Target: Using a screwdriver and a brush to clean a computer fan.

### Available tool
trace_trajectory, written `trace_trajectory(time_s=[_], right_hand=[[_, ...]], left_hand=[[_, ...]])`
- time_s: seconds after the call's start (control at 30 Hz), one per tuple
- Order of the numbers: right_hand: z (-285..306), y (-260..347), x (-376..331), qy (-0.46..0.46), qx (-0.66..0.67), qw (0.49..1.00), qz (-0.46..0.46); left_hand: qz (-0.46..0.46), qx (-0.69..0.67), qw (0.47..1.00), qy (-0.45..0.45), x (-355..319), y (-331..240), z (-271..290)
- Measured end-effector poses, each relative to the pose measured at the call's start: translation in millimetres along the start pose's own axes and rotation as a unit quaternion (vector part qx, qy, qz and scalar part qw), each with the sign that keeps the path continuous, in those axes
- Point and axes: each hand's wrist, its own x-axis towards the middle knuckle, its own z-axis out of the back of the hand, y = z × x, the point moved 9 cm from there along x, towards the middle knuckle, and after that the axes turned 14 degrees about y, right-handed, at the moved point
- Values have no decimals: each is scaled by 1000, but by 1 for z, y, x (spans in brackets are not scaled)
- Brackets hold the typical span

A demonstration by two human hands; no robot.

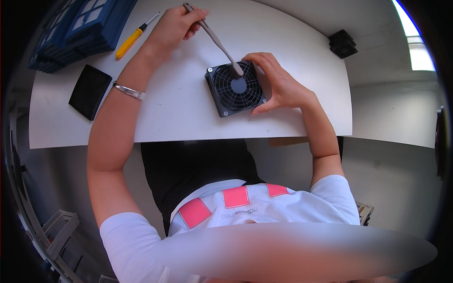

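Observation:
A square black cooling fan (pixel 239 87) with a round wire grille lies on the white table, its grille facing up. My right hand (pixel 278 85) grips it along the right side, with the fingers at the far corner and the thumb at the near one. Up and to the left, my left hand (pixel 181 21) is closed around the handle of a grey toothbrush (pixel 214 37). The brush slants down to the right, and its head rests over the upper part of the grille. Dark bristles show at the head, pressed to or just above the wires.
At the far left stand blue drawer boxes (pixel 87 23) with pale fronts. A yellow-handled screwdriver (pixel 130 44) lies beside my left forearm. Nearer is a black rectangular panel (pixel 90 92). Another black fan-like block (pixel 342 44) sits at the right table edge. The white table (pixel 174 122) ends before my body.

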Motion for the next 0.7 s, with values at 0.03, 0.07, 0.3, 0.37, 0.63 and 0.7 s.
trace_trajectory(time_s=[0.03,0.07,0.3,0.37,0.63,0.7], right_hand=[[1,1,0,0,1,1000,1],[1,2,0,-1,2,1000,1],[2,4,0,-3,-6,1000,11],[3,7,0,-4,-7,1000,18],[2,5,-1,-5,-6,1000,15],[3,7,-1,-4,-6,1000,16]], left_hand=[[-17,-12,1000,-9,1,3,7],[-17,-11,1000,-9,2,5,8],[10,29,999,7,-5,-7,-7],[0,26,1000,-2,1,5,8],[2,24,999,24,-2,-7,-5],[2,10,1000,9,1,3,14]])
